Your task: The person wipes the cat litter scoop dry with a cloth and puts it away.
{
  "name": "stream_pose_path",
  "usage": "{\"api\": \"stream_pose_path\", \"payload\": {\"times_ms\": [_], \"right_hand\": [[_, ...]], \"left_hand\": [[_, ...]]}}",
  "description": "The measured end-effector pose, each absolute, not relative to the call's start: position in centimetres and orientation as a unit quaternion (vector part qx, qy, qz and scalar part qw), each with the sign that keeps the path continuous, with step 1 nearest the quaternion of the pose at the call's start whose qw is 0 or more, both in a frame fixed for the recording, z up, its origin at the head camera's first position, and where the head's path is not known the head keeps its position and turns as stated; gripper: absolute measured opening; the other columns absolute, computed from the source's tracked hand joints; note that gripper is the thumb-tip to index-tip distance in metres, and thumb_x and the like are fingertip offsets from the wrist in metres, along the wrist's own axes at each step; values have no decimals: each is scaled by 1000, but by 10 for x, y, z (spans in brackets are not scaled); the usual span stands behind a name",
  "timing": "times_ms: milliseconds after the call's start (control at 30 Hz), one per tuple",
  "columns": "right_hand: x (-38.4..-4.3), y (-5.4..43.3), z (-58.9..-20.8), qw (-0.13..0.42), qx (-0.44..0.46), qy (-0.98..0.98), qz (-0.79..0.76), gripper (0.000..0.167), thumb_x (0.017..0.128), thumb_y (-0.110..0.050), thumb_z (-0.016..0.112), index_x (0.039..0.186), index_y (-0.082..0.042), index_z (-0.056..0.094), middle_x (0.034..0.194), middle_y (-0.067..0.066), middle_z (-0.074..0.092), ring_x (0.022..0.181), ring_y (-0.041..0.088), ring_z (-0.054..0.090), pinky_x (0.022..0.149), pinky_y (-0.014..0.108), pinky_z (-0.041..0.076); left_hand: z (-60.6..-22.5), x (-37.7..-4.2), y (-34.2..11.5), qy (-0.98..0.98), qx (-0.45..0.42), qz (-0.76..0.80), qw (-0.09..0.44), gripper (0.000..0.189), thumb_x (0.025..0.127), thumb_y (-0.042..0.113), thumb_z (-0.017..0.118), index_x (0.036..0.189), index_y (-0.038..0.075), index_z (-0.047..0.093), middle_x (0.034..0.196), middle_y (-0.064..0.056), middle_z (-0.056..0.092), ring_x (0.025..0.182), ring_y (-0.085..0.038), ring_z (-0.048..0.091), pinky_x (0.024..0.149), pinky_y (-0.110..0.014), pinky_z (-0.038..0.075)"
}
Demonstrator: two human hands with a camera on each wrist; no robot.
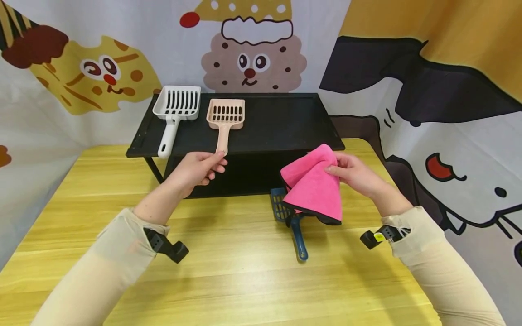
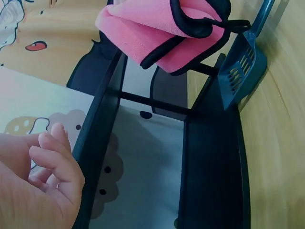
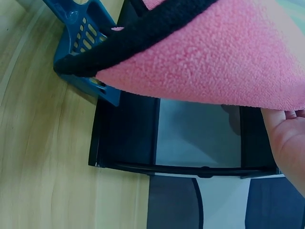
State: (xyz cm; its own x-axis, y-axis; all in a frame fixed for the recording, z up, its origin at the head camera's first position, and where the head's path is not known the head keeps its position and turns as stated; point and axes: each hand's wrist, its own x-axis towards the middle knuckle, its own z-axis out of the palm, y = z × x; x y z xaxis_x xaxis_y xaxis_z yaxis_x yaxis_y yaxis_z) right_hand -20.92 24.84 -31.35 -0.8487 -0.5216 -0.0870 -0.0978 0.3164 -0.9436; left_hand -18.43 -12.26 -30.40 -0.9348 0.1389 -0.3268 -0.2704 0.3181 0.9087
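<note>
In the head view my left hand [image 1: 196, 171] pinches the handle end of a beige litter scoop [image 1: 225, 118], whose slotted head lies on the black shelf's top. To its left lies a white litter scoop [image 1: 176, 106], handle toward me. My right hand [image 1: 358, 175] grips a pink cloth [image 1: 313, 183] with black edging by its upper right part; the cloth hangs down in folds. Beneath and behind the cloth, a blue litter scoop [image 1: 299, 240] lies on the table, its head partly hidden. The left wrist view shows the left hand's curled fingers [image 2: 56, 164], with the scoop out of sight.
A low black shelf [image 1: 281, 122] with an open lower level stands at the back of the wooden table [image 1: 228, 267]. Behind it hangs a curtain [image 1: 163, 54] with cartoon prints. Each wrist wears a small black camera on a strap.
</note>
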Motion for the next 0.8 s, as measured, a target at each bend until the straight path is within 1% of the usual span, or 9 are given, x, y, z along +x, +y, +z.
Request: {"api": "stream_pose_path", "payload": {"times_ms": [133, 233, 267, 400, 500, 600, 633, 700, 800], "right_hand": [[-209, 251, -315, 191, -201, 783, -557, 12, 97, -12, 48, 102, -18, 57, 79, -7, 62, 67, 8, 61, 67, 20, 52], [-210, 252, -315, 192, -202, 781, -560, 13, 97, -11, 48, 100, -18, 57, 77, -7, 62, 66, 7, 60, 66, 20, 51], [-210, 252, -315, 191, -201, 782, -558, 12, 97, -11, 48, 100, -18, 57, 77, -8, 62, 66, 7, 60, 67, 20, 51], [-210, 252, -315, 190, -199, 786, -554, 12, 97, -11, 48, 100, -19, 57, 77, -8, 62, 67, 7, 61, 67, 20, 52], [-210, 252, -315, 192, -201, 783, -556, 12, 97, -11, 48, 101, -18, 57, 78, -7, 63, 67, 8, 61, 67, 20, 52], [-210, 252, -316, 194, -202, 781, -558, 13, 97, -11, 48, 102, -18, 57, 78, -7, 63, 67, 8, 61, 67, 20, 52], [-210, 252, -316, 194, -202, 780, -559, 13, 97, -11, 48, 102, -18, 57, 78, -7, 63, 67, 8, 61, 67, 20, 52], [-210, 252, -316, 195, -201, 781, -559, 13, 97, -11, 48, 102, -18, 57, 78, -7, 63, 67, 8, 61, 67, 20, 52], [-210, 252, -316, 195, -198, 783, -557, 13, 97, -11, 48, 102, -19, 57, 78, -7, 63, 67, 8, 61, 67, 20, 52]], "left_hand": [[-307, -186, -125, 729, -48, 653, 200, 37, 98, 38, 44, 106, 4, 55, 71, 12, 59, 58, -1, 43, 50, -14, 33], [-305, -186, -126, 676, -53, 703, 215, 33, 99, 32, 42, 113, 4, 52, 73, 13, 63, 58, 0, 45, 50, -11, 36], [-305, -187, -127, 664, -49, 714, 219, 34, 100, 30, 41, 118, 3, 51, 74, 13, 65, 58, 1, 46, 51, -10, 37], [-302, -187, -127, 637, -17, 733, 240, 41, 101, 17, 38, 139, 1, 38, 90, 13, 67, 62, 1, 50, 54, -10, 40], [-299, -186, -126, 626, 5, 736, 257, 46, 100, 10, 36, 145, 3, 30, 108, 9, 62, 67, 0, 51, 57, -10, 42], [-296, -186, -125, 614, 23, 742, 267, 49, 99, 8, 34, 147, 4, 24, 128, 0, 52, 71, -1, 52, 61, -11, 43], [-296, -186, -125, 612, 24, 744, 267, 50, 99, 8, 32, 148, 5, 23, 131, -2, 49, 72, -2, 53, 62, -11, 44], [-294, -186, -124, 601, 32, 752, 270, 51, 99, 8, 30, 149, 5, 19, 135, -4, 45, 74, -2, 54, 64, -13, 44], [-293, -186, -124, 586, 39, 761, 276, 52, 99, 9, 29, 149, 5, 14, 129, 0, 50, 75, -3, 56, 66, -15, 45]]}}
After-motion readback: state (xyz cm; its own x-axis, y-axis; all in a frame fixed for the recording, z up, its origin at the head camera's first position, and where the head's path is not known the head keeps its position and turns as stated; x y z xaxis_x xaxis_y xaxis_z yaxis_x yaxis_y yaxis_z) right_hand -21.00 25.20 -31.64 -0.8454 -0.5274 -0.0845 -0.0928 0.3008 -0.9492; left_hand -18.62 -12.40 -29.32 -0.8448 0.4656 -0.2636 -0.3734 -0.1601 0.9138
